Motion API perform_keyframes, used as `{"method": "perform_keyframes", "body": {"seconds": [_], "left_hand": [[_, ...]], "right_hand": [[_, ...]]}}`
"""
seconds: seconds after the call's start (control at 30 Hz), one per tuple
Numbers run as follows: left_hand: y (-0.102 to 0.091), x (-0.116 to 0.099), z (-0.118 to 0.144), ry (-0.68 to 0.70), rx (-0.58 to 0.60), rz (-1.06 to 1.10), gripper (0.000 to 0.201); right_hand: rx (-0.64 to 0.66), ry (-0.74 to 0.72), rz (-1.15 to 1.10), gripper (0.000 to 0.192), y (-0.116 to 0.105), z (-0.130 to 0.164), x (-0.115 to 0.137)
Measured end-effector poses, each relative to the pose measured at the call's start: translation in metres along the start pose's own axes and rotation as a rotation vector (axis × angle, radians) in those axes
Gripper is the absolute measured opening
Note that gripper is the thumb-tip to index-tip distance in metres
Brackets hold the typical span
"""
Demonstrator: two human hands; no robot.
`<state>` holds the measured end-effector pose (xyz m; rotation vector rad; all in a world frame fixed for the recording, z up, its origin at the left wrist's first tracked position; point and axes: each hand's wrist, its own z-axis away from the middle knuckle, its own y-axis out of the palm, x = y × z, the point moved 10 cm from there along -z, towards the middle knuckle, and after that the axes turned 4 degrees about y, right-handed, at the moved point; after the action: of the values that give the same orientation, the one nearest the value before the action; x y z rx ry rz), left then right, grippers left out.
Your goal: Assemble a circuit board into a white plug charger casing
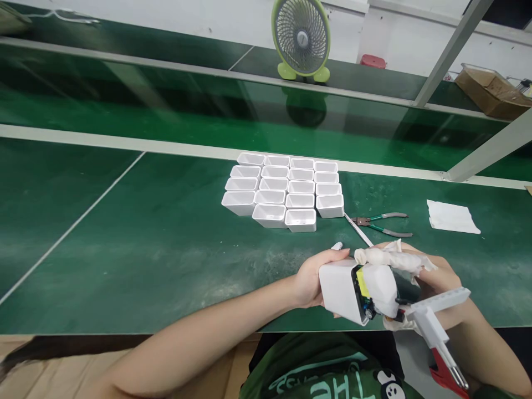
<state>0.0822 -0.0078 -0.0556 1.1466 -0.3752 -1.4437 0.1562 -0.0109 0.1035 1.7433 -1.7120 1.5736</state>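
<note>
My left hand [310, 280] grips a white plastic housing [339, 291], tilted with its open end toward the right. At that opening sits an electronic circuit assembly [363, 284] with a yellow-wrapped component, partly inside the housing. My right hand [443, 271], its fingers in whitish coverings, closes around the other end of the assembly; some of its grip is hidden. A white plug piece [432, 327] with metal pins hangs below the right hand, beside a red part [444, 374] I cannot identify.
Several open white housings [272, 197] stand in rows on the green table [145, 249]. Right of them lie green-and-grey-handled pliers [384, 221], a thin white stick [359, 230] and a white paper piece [452, 217]. A green fan [302, 39] and cardboard box [492, 91] occupy the rear shelf.
</note>
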Motion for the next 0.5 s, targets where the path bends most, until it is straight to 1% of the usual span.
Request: {"method": "perform_keyframes", "body": {"seconds": [0.1,0.27,0.37,0.47,0.5], "left_hand": [[0.001,0.000,0.000,0.006,0.000,0.014,0.047],[0.001,0.002,-0.001,0.001,0.013,0.009,0.049],[0.003,0.004,-0.001,-0.030,0.036,-0.034,0.052],[0.005,0.007,-0.002,-0.085,0.070,-0.070,0.055],[0.006,0.008,-0.002,-0.105,0.080,-0.073,0.056]], "right_hand": [[-0.015,-0.018,0.049,0.083,0.000,-0.002,0.004],[-0.007,-0.078,0.000,0.075,0.001,0.002,0.006],[0.000,-0.095,0.009,0.073,0.004,0.005,0.005],[-0.063,-0.109,0.050,0.072,0.002,0.009,0.005],[-0.085,-0.083,0.049,0.072,0.000,0.011,0.002]]}}
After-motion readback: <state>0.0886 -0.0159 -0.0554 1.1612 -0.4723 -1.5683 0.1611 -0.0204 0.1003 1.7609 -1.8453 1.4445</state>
